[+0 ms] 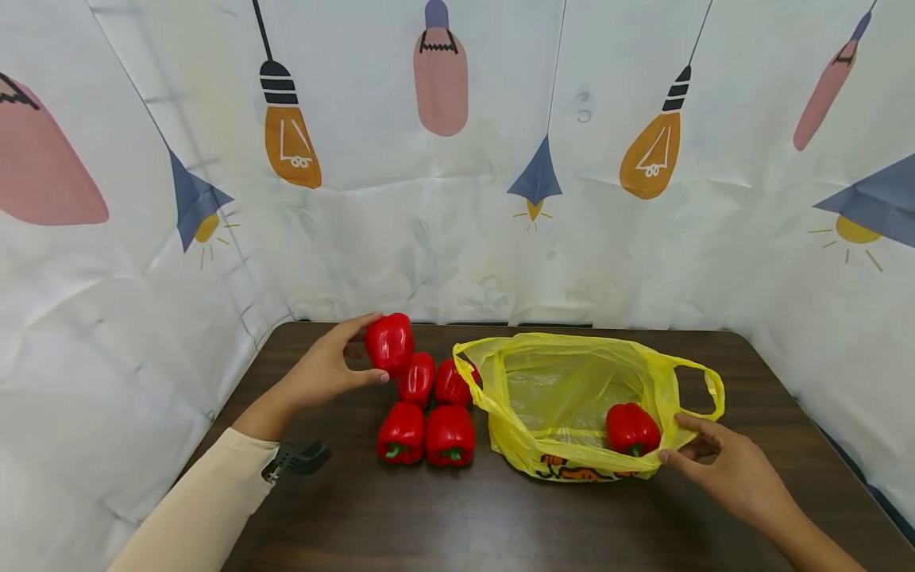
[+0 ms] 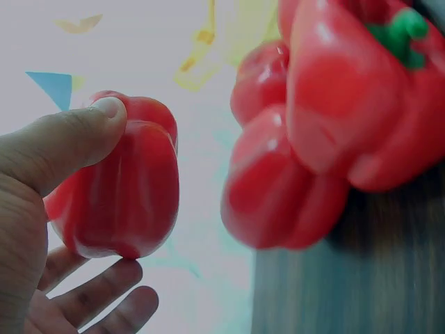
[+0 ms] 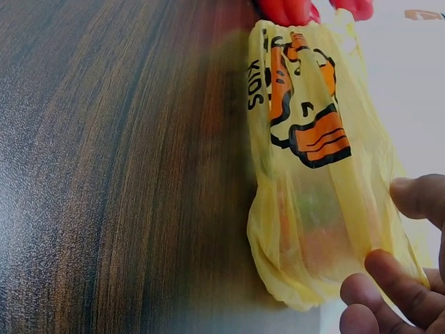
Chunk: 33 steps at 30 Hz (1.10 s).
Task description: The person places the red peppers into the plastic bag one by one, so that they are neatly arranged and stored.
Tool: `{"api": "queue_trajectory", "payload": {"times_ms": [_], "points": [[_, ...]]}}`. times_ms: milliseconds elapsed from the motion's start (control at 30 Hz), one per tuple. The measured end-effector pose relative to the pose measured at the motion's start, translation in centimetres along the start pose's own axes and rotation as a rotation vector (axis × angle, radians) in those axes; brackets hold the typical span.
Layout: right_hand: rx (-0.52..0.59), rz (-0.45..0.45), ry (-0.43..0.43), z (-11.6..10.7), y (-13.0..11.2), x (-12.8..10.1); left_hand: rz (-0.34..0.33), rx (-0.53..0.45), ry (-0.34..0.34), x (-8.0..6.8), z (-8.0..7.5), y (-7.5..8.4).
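Note:
My left hand [image 1: 372,349] grips a red bell pepper [image 1: 391,342] at the back left of the table, lifted just above several other red peppers [image 1: 427,433] that lie clustered there. In the left wrist view my thumb [image 2: 69,139] and fingers curl around that pepper [image 2: 132,188]. A yellow plastic bag [image 1: 565,389] lies open to the right with one red pepper [image 1: 632,429] inside. My right hand [image 1: 679,441] pinches the bag's near right rim. The right wrist view shows the fingertips [image 3: 393,275] on the bag [image 3: 313,174].
The dark wooden table [image 1: 357,524] is walled on three sides by a white cloth printed with light bulbs [image 1: 457,238]. The bag's loop handle [image 1: 704,389] sticks out to the right. A wrist camera strap [image 1: 296,458] sits on my left sleeve.

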State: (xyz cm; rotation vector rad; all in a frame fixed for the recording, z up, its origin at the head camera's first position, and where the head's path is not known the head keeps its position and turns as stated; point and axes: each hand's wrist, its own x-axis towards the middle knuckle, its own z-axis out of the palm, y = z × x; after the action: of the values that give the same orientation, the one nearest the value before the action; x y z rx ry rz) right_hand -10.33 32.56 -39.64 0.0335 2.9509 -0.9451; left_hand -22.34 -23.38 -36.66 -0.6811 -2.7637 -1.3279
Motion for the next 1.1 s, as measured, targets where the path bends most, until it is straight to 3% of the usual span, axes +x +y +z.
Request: {"api": "queue_trajectory", "payload": {"times_ms": [200, 600, 1100], "points": [[-0.009, 0.004, 0.001, 0.0, 0.1, 0.0, 0.070, 0.039, -0.004, 0.6, 0.8, 1.8], [-0.024, -0.021, 0.046, -0.2, 0.1, 0.0, 0.128, 0.019, -0.062, 1.7, 3.1, 4.9], [-0.033, -0.014, 0.079, -0.7, 0.2, 0.0, 0.162, -0.020, -0.140, 3.5, 6.4, 7.1]]}}
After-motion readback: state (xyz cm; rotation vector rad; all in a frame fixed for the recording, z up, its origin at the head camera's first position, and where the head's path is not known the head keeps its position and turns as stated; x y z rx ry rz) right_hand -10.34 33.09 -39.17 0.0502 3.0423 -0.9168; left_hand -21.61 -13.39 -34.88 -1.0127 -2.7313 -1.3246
